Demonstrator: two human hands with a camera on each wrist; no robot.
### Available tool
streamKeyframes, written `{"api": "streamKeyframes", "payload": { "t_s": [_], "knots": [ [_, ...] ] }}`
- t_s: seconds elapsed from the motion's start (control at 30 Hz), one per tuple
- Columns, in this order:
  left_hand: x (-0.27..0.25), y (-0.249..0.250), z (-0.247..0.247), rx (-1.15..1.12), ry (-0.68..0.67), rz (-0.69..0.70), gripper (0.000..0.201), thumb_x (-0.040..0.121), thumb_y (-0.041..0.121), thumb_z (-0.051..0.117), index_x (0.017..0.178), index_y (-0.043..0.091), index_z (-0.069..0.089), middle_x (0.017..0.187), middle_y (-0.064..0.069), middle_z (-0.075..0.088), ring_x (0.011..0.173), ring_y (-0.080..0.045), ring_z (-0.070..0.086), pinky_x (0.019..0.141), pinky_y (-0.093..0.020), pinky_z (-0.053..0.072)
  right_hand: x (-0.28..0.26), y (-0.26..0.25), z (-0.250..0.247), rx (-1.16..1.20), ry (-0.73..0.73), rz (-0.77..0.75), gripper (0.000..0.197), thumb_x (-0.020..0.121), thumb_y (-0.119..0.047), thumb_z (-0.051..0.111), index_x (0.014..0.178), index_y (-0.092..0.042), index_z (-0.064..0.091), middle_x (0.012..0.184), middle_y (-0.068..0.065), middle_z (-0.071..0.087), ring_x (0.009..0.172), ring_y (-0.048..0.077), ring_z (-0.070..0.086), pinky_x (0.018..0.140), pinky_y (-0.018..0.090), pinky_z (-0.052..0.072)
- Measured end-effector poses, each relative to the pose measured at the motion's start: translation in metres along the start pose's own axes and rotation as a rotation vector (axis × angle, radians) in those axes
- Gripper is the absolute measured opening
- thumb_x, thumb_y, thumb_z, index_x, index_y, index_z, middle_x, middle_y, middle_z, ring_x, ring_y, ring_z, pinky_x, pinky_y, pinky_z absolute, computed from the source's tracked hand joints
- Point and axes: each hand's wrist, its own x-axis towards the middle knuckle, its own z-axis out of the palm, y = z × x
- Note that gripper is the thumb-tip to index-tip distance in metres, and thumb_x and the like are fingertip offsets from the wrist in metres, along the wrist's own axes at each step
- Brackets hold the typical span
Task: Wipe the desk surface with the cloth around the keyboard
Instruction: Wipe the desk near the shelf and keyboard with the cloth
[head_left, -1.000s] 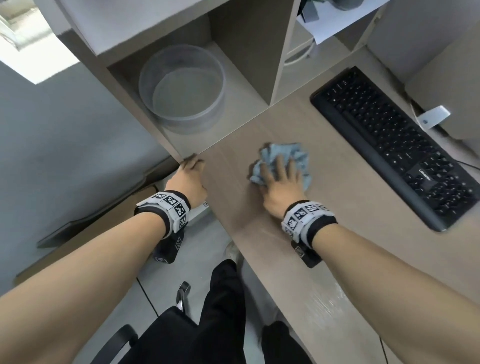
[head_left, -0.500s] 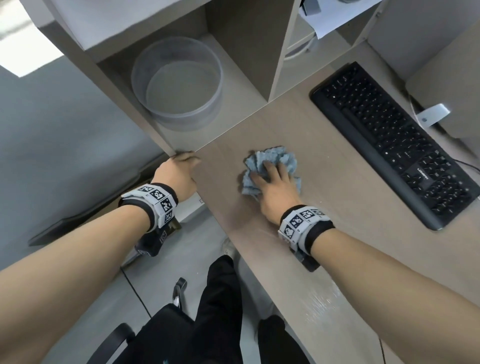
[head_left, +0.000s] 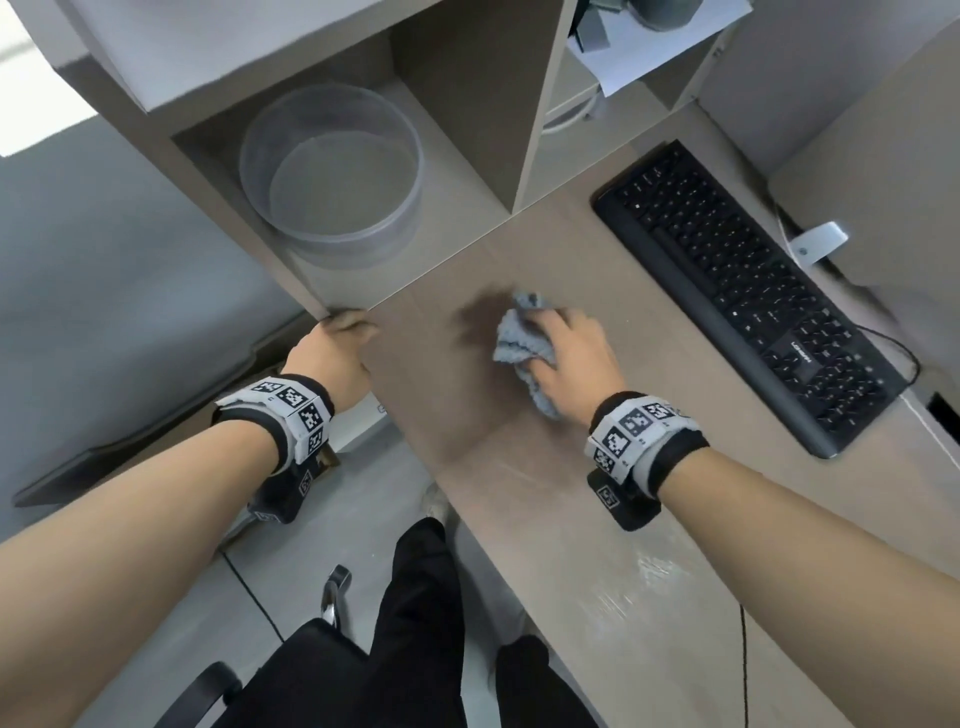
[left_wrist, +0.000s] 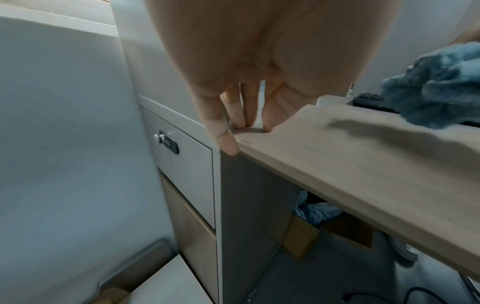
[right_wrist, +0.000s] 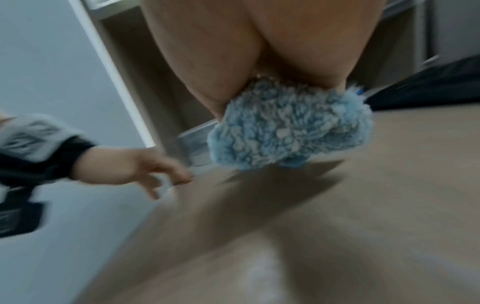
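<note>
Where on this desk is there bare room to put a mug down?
Bare desk lies between the right hand with the cloth and the near edge, also between cloth and keyboard. Behind the keyboard it is crowded.

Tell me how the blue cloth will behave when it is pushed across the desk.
Probably floppy: the cloth bunches in folds under the right hand. Its fluffy pile suggests it is light and drags on the desk rather than slipping.

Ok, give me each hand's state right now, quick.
Left hand: open, straight fingers resting on the desk corner, holding nothing.
Right hand: closed around the bunched blue cloth, holding it on the desk.
</note>
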Motion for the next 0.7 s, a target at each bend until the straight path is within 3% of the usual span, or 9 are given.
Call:
{"api": "streamKeyframes", "payload": {
  "t_s": [0.1, 0.23, 0.43, 0.53, 0.57, 0.6, 0.63, 0.67, 0.7],
  "knots": [
    [0.006, -0.004, 0.004, 0.039, -0.009, -0.012, 0.057, 0.077, 0.005, 0.049, 0.131, 0.023, 0.054, 0.149, 0.008, 0.041, 0.134, -0.024, 0.041, 0.109, -0.039, 0.039, 0.018, 0.058, -0.03, -0.049, 0.145, 0.251, 0.053, 0.087, -0.018, 0.061, 0.136, -0.01, 0.044, 0.13, 0.02, 0.047, 0.117, 0.04, 0.043, 0.1, 0.044, 0.035],
    [0.003, -0.004, 0.007, 0.052, 0.032, 0.015, 0.057, 0.076, 0.005, 0.049, 0.129, 0.023, 0.056, 0.147, 0.007, 0.043, 0.132, -0.027, 0.042, 0.107, -0.042, 0.041, 0.021, 0.093, -0.014, -0.216, 0.027, 0.416, 0.056, 0.087, -0.025, 0.056, 0.138, -0.006, 0.039, 0.144, 0.023, 0.035, 0.128, 0.045, 0.034, 0.105, 0.049, 0.034],
    [0.0, -0.003, 0.004, 0.049, 0.058, 0.041, 0.055, 0.079, 0.001, 0.048, 0.129, 0.021, 0.058, 0.148, 0.005, 0.044, 0.131, -0.027, 0.045, 0.106, -0.039, 0.041, 0.009, 0.018, 0.045, -0.292, -0.155, 0.114, 0.086, 0.076, -0.011, 0.06, 0.152, -0.011, 0.02, 0.161, 0.021, 0.006, 0.146, 0.046, 0.004, 0.119, 0.055, 0.013],
    [-0.002, 0.0, -0.002, 0.033, 0.055, 0.053, 0.054, 0.081, 0.001, 0.047, 0.13, 0.02, 0.058, 0.15, 0.005, 0.043, 0.133, -0.023, 0.045, 0.108, -0.034, 0.038, 0.002, -0.009, 0.07, -0.26, -0.31, -0.18, 0.07, 0.081, -0.006, 0.058, 0.147, -0.014, 0.037, 0.158, 0.015, 0.021, 0.145, 0.041, 0.014, 0.119, 0.055, 0.018],
    [-0.002, 0.0, -0.004, 0.034, 0.044, 0.06, 0.054, 0.082, 0.003, 0.047, 0.132, 0.021, 0.057, 0.151, 0.006, 0.042, 0.135, -0.022, 0.044, 0.109, -0.034, 0.037, 0.002, -0.013, 0.068, -0.249, -0.358, -0.353, 0.054, 0.085, -0.006, 0.054, 0.138, -0.015, 0.049, 0.148, 0.013, 0.037, 0.137, 0.036, 0.03, 0.112, 0.051, 0.032],
    [-0.002, -0.001, -0.005, 0.041, 0.029, 0.066, 0.055, 0.083, 0.003, 0.046, 0.134, 0.022, 0.055, 0.152, 0.008, 0.04, 0.137, -0.02, 0.042, 0.109, -0.034, 0.037, 0.006, -0.016, 0.061, -0.063, -0.312, -0.476, 0.038, 0.089, -0.007, 0.044, 0.122, -0.018, 0.062, 0.124, 0.007, 0.048, 0.114, 0.027, 0.044, 0.093, 0.042, 0.047],
    [-0.003, -0.003, -0.006, 0.054, 0.01, 0.069, 0.059, 0.082, 0.002, 0.044, 0.136, 0.024, 0.053, 0.153, 0.011, 0.038, 0.139, -0.018, 0.039, 0.111, -0.034, 0.037, 0.013, -0.015, 0.055, 0.284, -0.279, -0.449, 0.036, 0.092, -0.007, 0.034, 0.102, -0.021, 0.066, 0.1, 0.0, 0.042, 0.087, 0.015, 0.041, 0.069, 0.028, 0.043],
    [-0.003, -0.007, -0.005, 0.065, -0.011, 0.068, 0.063, 0.082, 0.0, 0.042, 0.138, 0.026, 0.049, 0.155, 0.012, 0.034, 0.141, -0.017, 0.036, 0.112, -0.035, 0.036, 0.026, -0.009, 0.044, 0.547, -0.207, -0.297, 0.037, 0.093, -0.005, 0.029, 0.09, -0.021, 0.062, 0.088, -0.004, 0.032, 0.073, 0.007, 0.031, 0.059, 0.02, 0.03],
    [-0.002, -0.01, -0.004, 0.065, -0.031, 0.069, 0.065, 0.082, -0.001, 0.041, 0.141, 0.026, 0.046, 0.156, 0.013, 0.031, 0.143, -0.016, 0.033, 0.113, -0.035, 0.035, 0.037, -0.01, 0.027, 0.348, -0.175, -0.256, 0.033, 0.092, -0.004, 0.031, 0.092, -0.02, 0.061, 0.083, -0.005, 0.03, 0.068, 0.0, 0.027, 0.055, 0.019, 0.026]
  ]
}}
